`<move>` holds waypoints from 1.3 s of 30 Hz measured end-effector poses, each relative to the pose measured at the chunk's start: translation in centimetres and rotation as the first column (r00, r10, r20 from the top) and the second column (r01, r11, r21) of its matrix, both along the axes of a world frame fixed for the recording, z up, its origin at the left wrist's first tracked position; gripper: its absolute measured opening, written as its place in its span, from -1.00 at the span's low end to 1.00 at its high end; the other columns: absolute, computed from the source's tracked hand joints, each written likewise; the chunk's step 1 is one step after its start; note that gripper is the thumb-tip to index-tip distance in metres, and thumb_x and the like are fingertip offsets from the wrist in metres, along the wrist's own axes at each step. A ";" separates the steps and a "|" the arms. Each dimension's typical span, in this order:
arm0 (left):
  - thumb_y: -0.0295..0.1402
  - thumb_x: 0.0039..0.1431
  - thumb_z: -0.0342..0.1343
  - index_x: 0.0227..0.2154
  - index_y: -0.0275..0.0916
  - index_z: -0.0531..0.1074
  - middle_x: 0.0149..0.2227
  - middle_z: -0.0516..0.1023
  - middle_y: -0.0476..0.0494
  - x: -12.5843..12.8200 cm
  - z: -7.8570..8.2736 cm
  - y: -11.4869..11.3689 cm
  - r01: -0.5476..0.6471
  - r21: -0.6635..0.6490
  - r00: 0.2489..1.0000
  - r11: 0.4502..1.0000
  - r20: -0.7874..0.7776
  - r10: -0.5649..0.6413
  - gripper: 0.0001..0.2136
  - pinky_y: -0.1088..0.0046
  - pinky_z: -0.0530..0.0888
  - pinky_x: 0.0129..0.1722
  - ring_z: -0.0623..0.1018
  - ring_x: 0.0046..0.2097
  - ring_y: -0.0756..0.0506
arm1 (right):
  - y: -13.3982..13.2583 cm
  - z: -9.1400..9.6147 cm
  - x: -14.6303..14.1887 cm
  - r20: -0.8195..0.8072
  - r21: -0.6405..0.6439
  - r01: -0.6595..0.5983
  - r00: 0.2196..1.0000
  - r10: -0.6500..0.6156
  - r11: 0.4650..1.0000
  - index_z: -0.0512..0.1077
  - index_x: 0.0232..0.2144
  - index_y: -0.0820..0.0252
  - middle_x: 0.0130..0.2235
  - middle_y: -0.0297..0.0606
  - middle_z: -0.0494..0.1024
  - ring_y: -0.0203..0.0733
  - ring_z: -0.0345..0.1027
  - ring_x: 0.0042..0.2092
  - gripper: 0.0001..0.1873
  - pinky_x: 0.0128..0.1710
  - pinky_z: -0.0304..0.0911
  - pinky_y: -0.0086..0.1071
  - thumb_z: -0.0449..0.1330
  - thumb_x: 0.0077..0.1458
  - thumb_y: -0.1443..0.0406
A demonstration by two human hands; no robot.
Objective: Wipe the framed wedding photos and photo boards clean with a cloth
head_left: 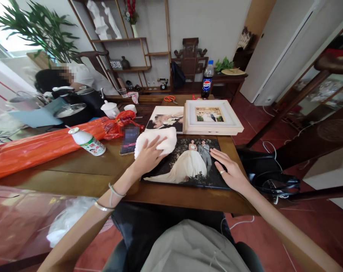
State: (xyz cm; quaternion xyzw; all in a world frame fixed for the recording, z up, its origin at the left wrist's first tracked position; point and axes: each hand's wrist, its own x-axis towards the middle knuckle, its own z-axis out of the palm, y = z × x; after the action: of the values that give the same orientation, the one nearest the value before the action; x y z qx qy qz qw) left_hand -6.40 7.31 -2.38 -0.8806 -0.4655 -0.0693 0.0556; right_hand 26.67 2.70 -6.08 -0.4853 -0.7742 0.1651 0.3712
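Note:
A folded white cloth (171, 136) lies over the upper left corner of a dark wedding photo panel (185, 166). My left hand (149, 154) rests on top of this cloth, fingers spread and pressed down rather than wrapped round it. On the panel's right side lies my right hand (229, 168), its fingers stretched out and touching the surface; it holds nothing. The panel is flat near the table's front edge and shows a couple, one in a long white gown. Part of its left side is hidden by my left hand and the cloth.
Behind the panel lie another photo panel (166, 115) and a white framed picture (230, 117). A cola bottle (207, 81) and orange-handled pliers (171, 99) are further back. Leftward are a phone (129, 139), a white bottle (87, 142), and a red-orange wrapped bundle (46, 145). Another person sits beyond.

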 end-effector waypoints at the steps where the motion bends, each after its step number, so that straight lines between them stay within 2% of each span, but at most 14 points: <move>1: -0.26 0.36 -0.12 -0.17 -0.24 0.55 0.34 0.06 -0.14 0.1 0.0 0.1 0.002 0.010 1.000 1.000 -0.008 -0.002 -0.67 -0.16 0.06 0.25 0.01 0.36 -0.31 | 0.0 0.0 0.0 -0.003 0.003 0.002 1.000 -0.002 1.000 0.38 0.11 0.04 0.18 -0.18 0.40 -0.02 0.18 0.26 -0.60 0.26 0.10 0.07 0.01 0.27 0.24; 3: -0.27 0.35 -0.09 -0.21 -0.25 0.57 0.35 0.05 -0.11 0.7 0.0 -0.8 0.019 0.017 1.000 1.000 -0.020 -0.019 -0.68 -0.12 0.03 0.28 0.01 0.36 -0.31 | 0.0 0.0 0.0 -0.006 0.007 0.002 1.000 -0.002 1.000 0.38 0.11 0.04 0.18 -0.18 0.40 -0.02 0.19 0.26 -0.60 0.26 0.10 0.07 0.01 0.27 0.24; 6: -0.29 0.32 -0.02 -0.31 -0.23 0.59 0.36 0.02 -0.09 2.0 -0.1 -4.6 0.089 -0.018 0.996 0.996 -0.010 -0.089 -0.73 -0.11 -0.05 0.30 0.01 0.36 -0.33 | 0.0 0.0 0.0 -0.008 0.007 -0.003 1.000 0.004 1.000 0.37 0.13 0.03 0.19 -0.19 0.40 -0.02 0.18 0.26 -0.59 0.26 0.10 0.07 0.00 0.27 0.24; 10: -0.21 0.25 0.08 -0.45 -0.18 0.58 0.37 -0.05 0.02 4.0 0.1 -10.2 0.312 -0.073 0.949 0.947 0.070 -0.308 -0.74 -0.11 -0.21 0.32 -0.05 0.37 -0.34 | 0.0 0.0 0.0 0.012 -0.001 -0.005 1.000 0.005 1.000 0.36 0.14 0.06 0.19 -0.16 0.39 -0.03 0.18 0.26 -0.59 0.26 0.09 0.06 0.00 0.27 0.24; 13: -0.18 0.25 0.07 -0.41 -0.15 0.58 0.38 -0.07 0.05 4.6 0.4 -11.5 0.412 -0.096 0.909 0.906 0.115 -0.401 -0.75 -0.03 -0.25 0.34 -0.05 0.38 -0.29 | 0.1 0.1 0.1 0.022 0.001 -0.010 1.000 0.010 1.000 0.37 0.13 0.08 0.18 -0.15 0.40 -0.01 0.17 0.26 -0.59 0.26 0.09 0.07 0.00 0.27 0.23; 16: -0.28 0.30 0.00 -0.34 -0.15 0.58 0.36 -0.02 0.03 3.8 0.7 -8.9 0.324 -0.111 0.945 0.939 0.088 -0.316 -0.76 0.01 -0.14 0.34 0.00 0.37 -0.24 | 0.1 0.1 0.1 0.020 0.006 -0.006 1.000 0.006 1.000 0.37 0.12 0.05 0.18 -0.16 0.40 -0.01 0.17 0.26 -0.60 0.25 0.10 0.08 0.00 0.27 0.24; 19: -0.30 0.34 -0.08 -0.23 -0.21 0.57 0.34 0.06 -0.09 2.0 0.6 -3.9 0.139 -0.071 0.990 0.988 0.035 -0.137 -0.71 -0.06 0.02 0.30 0.04 0.36 -0.26 | 0.1 0.0 0.0 0.022 0.011 -0.006 1.000 0.006 1.000 0.37 0.12 0.07 0.18 -0.15 0.40 -0.01 0.18 0.26 -0.60 0.25 0.10 0.08 0.00 0.27 0.24; 21: -0.27 0.36 -0.12 -0.14 -0.25 0.54 0.32 0.11 -0.17 1.0 0.4 -0.7 0.026 -0.040 0.999 0.999 0.020 -0.025 -0.67 -0.07 0.12 0.26 0.06 0.35 -0.26 | 0.1 0.0 0.0 0.024 0.014 -0.006 1.000 0.005 1.000 0.38 0.12 0.08 0.18 -0.15 0.40 -0.02 0.18 0.26 -0.60 0.26 0.10 0.06 0.00 0.27 0.24; 24: -0.24 0.37 -0.13 -0.11 -0.26 0.53 0.33 0.10 -0.17 0.6 0.2 1.1 -0.022 -0.015 1.000 1.000 -0.011 0.022 -0.66 -0.11 0.16 0.23 0.04 0.36 -0.30 | 0.0 -0.1 0.1 0.023 0.011 -0.005 1.000 0.005 1.000 0.38 0.12 0.12 0.19 -0.12 0.39 -0.03 0.17 0.26 -0.59 0.26 0.09 0.05 -0.01 0.28 0.25; 27: -0.26 0.33 -0.04 -0.20 -0.22 0.58 0.35 0.01 -0.11 1.9 -0.1 -1.5 0.025 0.013 0.999 1.000 -0.048 -0.024 -0.71 -0.15 0.10 0.24 0.02 0.36 -0.34 | 0.0 0.0 0.0 0.023 0.000 -0.003 1.000 0.003 1.000 0.38 0.12 0.13 0.19 -0.10 0.38 -0.02 0.17 0.26 -0.59 0.26 0.09 0.06 -0.01 0.28 0.25; 32: -0.27 0.16 0.19 -0.48 -0.19 0.60 0.35 0.04 -0.08 4.5 -0.8 -10.8 0.118 0.037 0.993 0.992 0.004 -0.118 -0.82 -0.20 -0.01 0.27 0.07 0.33 -0.41 | -0.1 0.2 -0.1 0.025 -0.008 -0.003 1.000 0.004 1.000 0.37 0.12 0.11 0.20 -0.12 0.38 -0.01 0.17 0.26 -0.59 0.25 0.10 0.06 -0.01 0.27 0.25; 34: -0.25 0.11 0.24 -0.53 -0.18 0.59 0.35 0.04 -0.05 4.6 -0.7 -13.3 0.154 0.035 0.987 0.987 0.044 -0.155 -0.83 -0.17 -0.08 0.29 0.07 0.34 -0.40 | -0.1 0.2 -0.1 0.025 -0.010 -0.002 1.000 0.002 1.000 0.37 0.13 0.11 0.19 -0.11 0.38 -0.01 0.18 0.26 -0.59 0.25 0.10 0.06 0.00 0.27 0.25; 36: -0.26 0.11 0.24 -0.53 -0.16 0.59 0.35 0.04 -0.02 4.2 -0.1 -14.2 0.173 0.005 0.983 0.985 0.060 -0.173 -0.84 -0.11 -0.06 0.31 0.08 0.34 -0.37 | 0.0 0.2 -0.1 0.029 -0.008 -0.005 1.000 0.005 1.000 0.36 0.13 0.13 0.19 -0.10 0.38 -0.01 0.18 0.26 -0.59 0.25 0.11 0.06 0.00 0.27 0.25; 39: -0.29 0.23 0.12 -0.44 -0.15 0.60 0.35 0.05 0.01 3.2 1.1 -12.3 0.159 -0.059 0.987 0.986 0.028 -0.158 -0.80 -0.04 0.09 0.29 0.13 0.33 -0.30 | 0.1 0.1 0.0 0.040 0.004 -0.016 0.999 0.016 1.000 0.36 0.13 0.15 0.18 -0.08 0.39 -0.02 0.16 0.27 -0.59 0.25 0.10 0.05 -0.01 0.27 0.26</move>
State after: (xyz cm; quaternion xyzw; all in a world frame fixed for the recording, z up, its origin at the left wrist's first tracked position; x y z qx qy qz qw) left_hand -3.20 -4.98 -1.25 -0.9152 -0.3966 -0.0696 0.0176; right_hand 26.66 2.75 -5.99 -0.4817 -0.7855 0.1568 0.3554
